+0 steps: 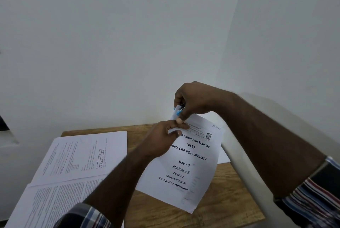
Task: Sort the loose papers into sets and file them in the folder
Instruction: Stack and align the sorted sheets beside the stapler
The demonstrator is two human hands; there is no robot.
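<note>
Booklet (185, 168): titled set, raised over bench (220, 200), top corner hidden by both hands.
Left hand (163, 139): grip pinched that corner.
Right hand (193, 100): grip closed on small blue-and-black item (179, 110), blurred.
Loose papers (73, 168): bench left, cut off.

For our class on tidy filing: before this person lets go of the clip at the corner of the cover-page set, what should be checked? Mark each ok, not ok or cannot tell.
1. Left hand pinches the set's top corner: ok.
2. Right hand holds the blue clip at that corner: ok.
3. Clip fully seated over all sheets: cannot tell.
4. Sheet edges aligned: cannot tell.
5. Other papers lie apart on the table: ok.
6. Folder within reach: cannot tell.
</note>
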